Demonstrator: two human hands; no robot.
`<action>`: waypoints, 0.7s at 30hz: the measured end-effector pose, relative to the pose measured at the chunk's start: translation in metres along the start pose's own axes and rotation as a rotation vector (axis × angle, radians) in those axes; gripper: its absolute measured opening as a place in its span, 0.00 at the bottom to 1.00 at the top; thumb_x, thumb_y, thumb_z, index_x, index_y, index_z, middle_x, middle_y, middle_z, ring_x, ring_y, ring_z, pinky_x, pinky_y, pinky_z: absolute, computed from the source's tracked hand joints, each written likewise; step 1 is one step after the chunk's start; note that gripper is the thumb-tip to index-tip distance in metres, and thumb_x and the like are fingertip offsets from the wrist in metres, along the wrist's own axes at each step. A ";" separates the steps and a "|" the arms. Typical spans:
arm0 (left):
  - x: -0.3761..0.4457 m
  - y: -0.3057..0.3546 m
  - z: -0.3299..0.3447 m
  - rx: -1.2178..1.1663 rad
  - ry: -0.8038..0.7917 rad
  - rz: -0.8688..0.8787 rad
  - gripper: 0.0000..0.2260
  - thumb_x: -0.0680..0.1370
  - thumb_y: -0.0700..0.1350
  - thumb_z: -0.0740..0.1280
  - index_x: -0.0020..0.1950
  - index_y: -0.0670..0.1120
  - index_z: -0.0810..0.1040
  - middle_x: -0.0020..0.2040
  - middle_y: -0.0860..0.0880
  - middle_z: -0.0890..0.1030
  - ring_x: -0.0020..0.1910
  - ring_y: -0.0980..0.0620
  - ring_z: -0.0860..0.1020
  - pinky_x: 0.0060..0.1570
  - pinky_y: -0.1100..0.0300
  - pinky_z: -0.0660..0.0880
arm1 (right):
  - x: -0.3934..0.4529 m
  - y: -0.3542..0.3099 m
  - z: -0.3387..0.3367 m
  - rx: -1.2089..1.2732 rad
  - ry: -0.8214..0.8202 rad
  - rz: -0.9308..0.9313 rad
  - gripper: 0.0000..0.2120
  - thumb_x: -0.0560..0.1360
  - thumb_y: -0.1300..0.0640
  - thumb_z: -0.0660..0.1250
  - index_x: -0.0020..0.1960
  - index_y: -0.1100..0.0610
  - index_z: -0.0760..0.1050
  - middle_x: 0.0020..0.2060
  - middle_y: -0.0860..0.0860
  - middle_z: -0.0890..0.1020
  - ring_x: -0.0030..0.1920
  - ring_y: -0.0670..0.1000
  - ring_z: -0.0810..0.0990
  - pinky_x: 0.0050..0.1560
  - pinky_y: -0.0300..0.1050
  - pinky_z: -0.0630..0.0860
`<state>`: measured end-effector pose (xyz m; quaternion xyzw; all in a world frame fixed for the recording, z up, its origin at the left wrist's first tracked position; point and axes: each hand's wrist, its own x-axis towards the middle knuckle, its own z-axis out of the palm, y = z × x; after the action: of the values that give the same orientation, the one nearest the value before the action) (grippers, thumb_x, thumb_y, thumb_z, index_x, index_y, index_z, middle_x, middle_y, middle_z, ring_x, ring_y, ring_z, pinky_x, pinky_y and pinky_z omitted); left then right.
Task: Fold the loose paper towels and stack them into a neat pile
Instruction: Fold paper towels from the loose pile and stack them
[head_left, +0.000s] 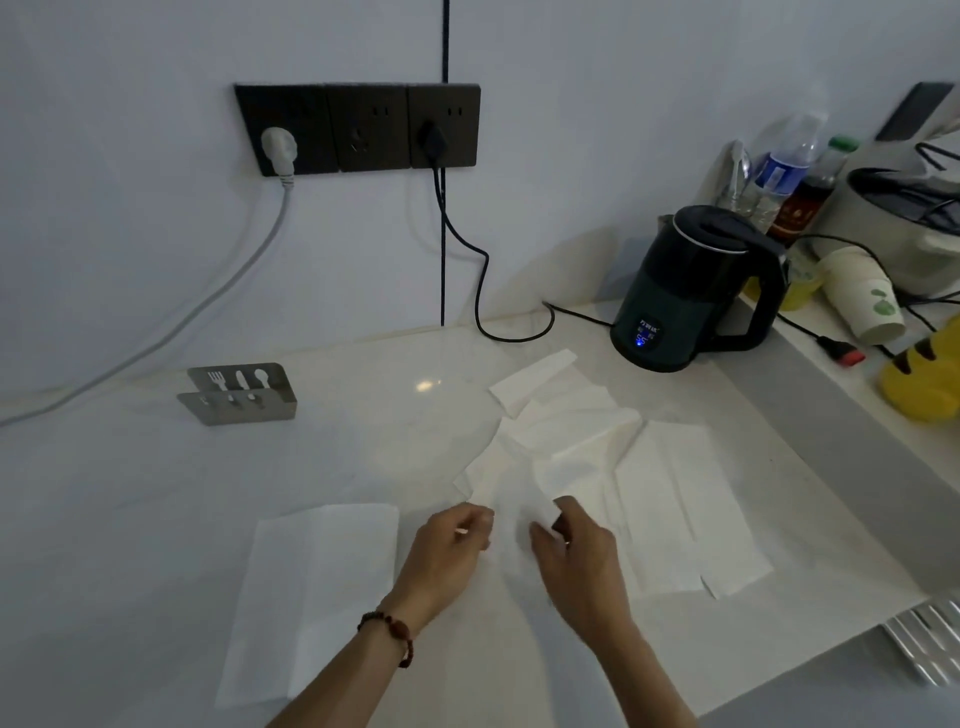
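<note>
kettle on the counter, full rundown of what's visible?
The kettle is a dark, glossy electric jug with a black lid and a black loop handle on its right side. It stands upright at the back right of the white countertop, beyond the paper towels. A small blue display glows low on its front. A black cord lies on the counter at its left.

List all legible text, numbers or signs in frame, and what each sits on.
"55": blue digits on the kettle front display.
Characters above the digits: too blurred to read.
Fork, knife, spoon cutout signs: metal cutlery holder.
Water bottle and dark bottle labels: print blurred, unreadable.
Leaf mark, no words: paper cup.
</note>
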<state>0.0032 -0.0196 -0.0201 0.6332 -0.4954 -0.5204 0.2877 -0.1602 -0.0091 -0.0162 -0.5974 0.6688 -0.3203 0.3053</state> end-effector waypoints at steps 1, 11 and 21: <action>-0.002 0.005 -0.002 -0.122 -0.003 -0.072 0.09 0.82 0.50 0.61 0.51 0.50 0.80 0.52 0.52 0.82 0.48 0.55 0.82 0.52 0.58 0.80 | -0.007 -0.002 0.006 -0.049 0.009 -0.042 0.06 0.76 0.58 0.66 0.41 0.56 0.71 0.29 0.51 0.77 0.30 0.50 0.74 0.31 0.42 0.69; -0.011 0.022 -0.020 -0.243 0.007 -0.203 0.07 0.76 0.45 0.70 0.44 0.42 0.84 0.40 0.46 0.85 0.39 0.50 0.84 0.40 0.57 0.82 | -0.033 -0.008 0.039 -0.261 0.084 -0.518 0.11 0.67 0.67 0.72 0.41 0.55 0.73 0.38 0.45 0.78 0.32 0.45 0.71 0.30 0.33 0.69; -0.015 0.008 -0.036 -0.201 -0.113 -0.004 0.04 0.77 0.45 0.71 0.48 0.47 0.85 0.44 0.50 0.86 0.45 0.51 0.85 0.48 0.58 0.81 | -0.030 -0.048 0.033 0.434 -0.067 0.253 0.12 0.74 0.47 0.69 0.46 0.56 0.78 0.34 0.47 0.81 0.35 0.42 0.79 0.36 0.35 0.74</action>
<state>0.0347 -0.0134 0.0031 0.5718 -0.4549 -0.6028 0.3205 -0.1026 0.0148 0.0025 -0.4397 0.6435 -0.3954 0.4861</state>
